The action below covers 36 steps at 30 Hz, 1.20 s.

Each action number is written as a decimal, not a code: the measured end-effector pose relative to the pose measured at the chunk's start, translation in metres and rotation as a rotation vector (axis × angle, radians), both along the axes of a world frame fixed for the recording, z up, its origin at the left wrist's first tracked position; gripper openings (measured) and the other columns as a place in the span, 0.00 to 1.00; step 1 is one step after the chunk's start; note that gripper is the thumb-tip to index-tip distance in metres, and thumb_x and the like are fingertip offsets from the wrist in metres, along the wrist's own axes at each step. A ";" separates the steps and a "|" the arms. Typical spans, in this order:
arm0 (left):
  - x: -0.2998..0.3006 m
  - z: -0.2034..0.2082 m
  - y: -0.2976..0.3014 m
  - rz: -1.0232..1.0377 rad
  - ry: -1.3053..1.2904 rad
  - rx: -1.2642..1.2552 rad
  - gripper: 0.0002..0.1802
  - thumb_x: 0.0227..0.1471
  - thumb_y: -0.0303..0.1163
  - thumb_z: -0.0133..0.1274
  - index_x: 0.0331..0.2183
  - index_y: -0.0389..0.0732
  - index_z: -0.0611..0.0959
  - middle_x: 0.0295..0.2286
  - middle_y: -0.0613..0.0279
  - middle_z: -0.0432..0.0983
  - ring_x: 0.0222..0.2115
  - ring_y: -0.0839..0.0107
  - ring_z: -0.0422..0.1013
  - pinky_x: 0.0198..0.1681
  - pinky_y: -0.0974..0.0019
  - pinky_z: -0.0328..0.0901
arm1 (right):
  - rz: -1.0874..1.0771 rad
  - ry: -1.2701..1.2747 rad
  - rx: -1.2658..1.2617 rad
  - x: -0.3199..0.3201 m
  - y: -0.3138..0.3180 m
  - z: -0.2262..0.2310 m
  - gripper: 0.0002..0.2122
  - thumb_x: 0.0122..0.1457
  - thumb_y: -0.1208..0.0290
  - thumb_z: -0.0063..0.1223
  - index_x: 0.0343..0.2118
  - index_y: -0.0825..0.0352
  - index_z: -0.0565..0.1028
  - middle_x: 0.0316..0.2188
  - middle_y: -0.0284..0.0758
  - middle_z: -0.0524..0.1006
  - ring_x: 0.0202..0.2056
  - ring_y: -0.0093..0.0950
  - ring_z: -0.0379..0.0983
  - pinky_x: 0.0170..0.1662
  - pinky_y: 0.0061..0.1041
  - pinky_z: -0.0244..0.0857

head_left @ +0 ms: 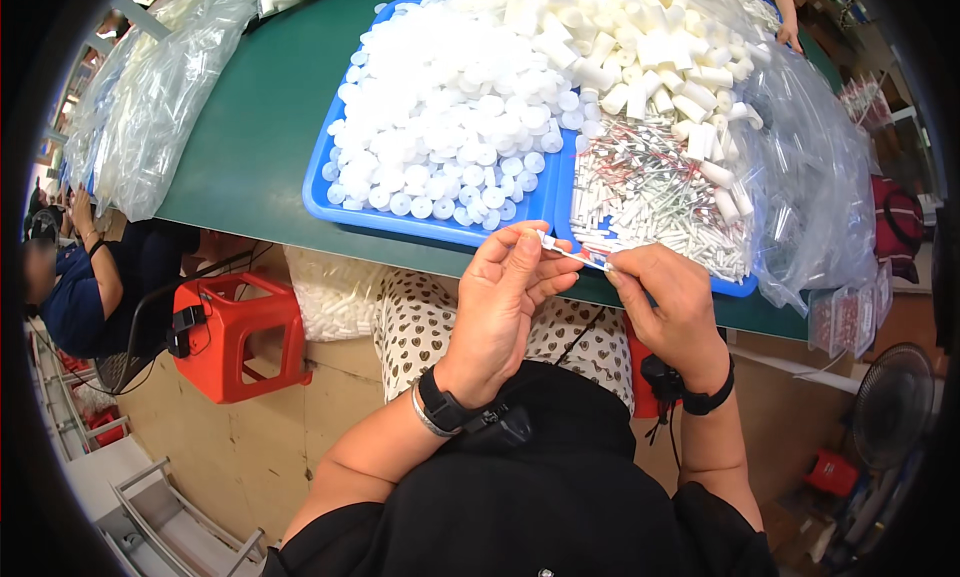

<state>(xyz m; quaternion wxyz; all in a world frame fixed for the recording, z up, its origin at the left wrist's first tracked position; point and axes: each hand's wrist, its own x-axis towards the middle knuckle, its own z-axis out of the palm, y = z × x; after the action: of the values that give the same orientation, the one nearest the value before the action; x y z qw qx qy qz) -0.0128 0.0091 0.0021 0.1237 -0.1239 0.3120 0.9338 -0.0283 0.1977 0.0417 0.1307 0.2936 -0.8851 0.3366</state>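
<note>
Over the table's front edge, my left hand point(505, 302) pinches one end of a small white part with a thin wire-like length point(578, 257) between thumb and forefinger. Its other fingers are loosely curled. My right hand point(670, 302) has thumb and forefinger closed on the other end, so the piece stretches between both hands. Its exact kind is too small to tell. Just beyond my hands, a blue tray point(735, 286) holds many thin white sticks with red and dark wires point(650, 192), with white foam-like cylinders point(640, 72) heaped behind them.
Another blue tray point(320, 192) to the left is piled with translucent white discs point(430, 117). Plastic bags point(810, 167) flank the green table point(250, 167). A red stool point(235, 342) stands at left, near a seated person point(85, 292). A fan point(893, 407) is at right. Another person's hand point(789, 32) shows far right.
</note>
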 end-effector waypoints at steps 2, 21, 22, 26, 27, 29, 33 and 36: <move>0.000 0.001 0.000 0.006 -0.005 0.002 0.13 0.63 0.36 0.48 0.45 0.38 0.72 0.37 0.56 0.76 0.39 0.68 0.76 0.43 0.68 0.73 | -0.003 0.015 0.007 0.000 0.000 0.000 0.07 0.50 0.83 0.60 0.32 0.69 0.75 0.24 0.38 0.76 0.24 0.35 0.74 0.27 0.31 0.67; 0.012 -0.001 0.009 -0.118 0.025 -0.061 0.20 0.63 0.36 0.49 0.53 0.36 0.72 0.47 0.53 0.75 0.43 0.69 0.74 0.51 0.65 0.68 | -0.028 -1.146 -0.650 0.003 -0.007 0.002 0.07 0.66 0.73 0.47 0.39 0.71 0.74 0.23 0.32 0.77 0.21 0.18 0.73 0.24 0.19 0.66; 0.012 -0.001 0.010 -0.136 0.023 -0.044 0.20 0.63 0.36 0.49 0.52 0.36 0.73 0.47 0.54 0.75 0.43 0.70 0.74 0.51 0.65 0.68 | -0.013 -1.306 -0.747 0.000 -0.005 0.004 0.08 0.67 0.72 0.46 0.40 0.71 0.73 0.23 0.31 0.77 0.21 0.16 0.72 0.23 0.18 0.65; 0.010 -0.006 0.010 -0.143 0.022 -0.045 0.18 0.62 0.37 0.51 0.49 0.35 0.76 0.46 0.58 0.76 0.44 0.73 0.72 0.50 0.68 0.66 | -0.047 -0.548 -0.264 0.013 -0.016 -0.008 0.08 0.65 0.72 0.49 0.41 0.71 0.73 0.22 0.34 0.77 0.19 0.23 0.74 0.23 0.22 0.67; 0.010 -0.009 0.008 -0.142 0.010 -0.046 0.18 0.62 0.37 0.51 0.48 0.36 0.76 0.45 0.59 0.76 0.43 0.74 0.73 0.50 0.68 0.67 | -0.029 -0.421 -0.251 0.014 -0.018 -0.012 0.08 0.64 0.71 0.50 0.41 0.70 0.74 0.20 0.36 0.77 0.19 0.28 0.75 0.23 0.25 0.67; 0.011 -0.007 0.006 -0.131 -0.009 -0.064 0.16 0.62 0.37 0.50 0.46 0.36 0.77 0.44 0.60 0.77 0.43 0.75 0.73 0.49 0.70 0.67 | -0.073 -0.352 -0.094 0.009 -0.005 -0.005 0.07 0.64 0.71 0.50 0.40 0.68 0.75 0.19 0.37 0.76 0.19 0.30 0.75 0.24 0.28 0.67; 0.007 0.000 0.004 -0.128 -0.031 -0.068 0.20 0.63 0.38 0.48 0.50 0.35 0.73 0.42 0.51 0.77 0.40 0.70 0.75 0.46 0.69 0.70 | -0.540 0.032 0.132 -0.021 0.039 0.012 0.09 0.62 0.68 0.52 0.40 0.67 0.76 0.26 0.42 0.79 0.27 0.41 0.76 0.30 0.34 0.68; 0.008 0.000 0.004 -0.170 -0.039 -0.048 0.21 0.64 0.38 0.47 0.52 0.34 0.72 0.42 0.50 0.77 0.39 0.70 0.75 0.45 0.69 0.71 | -0.787 0.100 0.495 -0.034 0.072 0.010 0.12 0.60 0.68 0.54 0.44 0.66 0.74 0.34 0.43 0.78 0.35 0.44 0.75 0.36 0.39 0.68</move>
<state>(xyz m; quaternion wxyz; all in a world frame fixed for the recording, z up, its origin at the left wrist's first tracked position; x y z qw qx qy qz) -0.0050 0.0134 0.0024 0.2055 -0.1183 0.3411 0.9097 -0.0620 0.2692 0.0518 0.2168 -0.0261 -0.9755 0.0257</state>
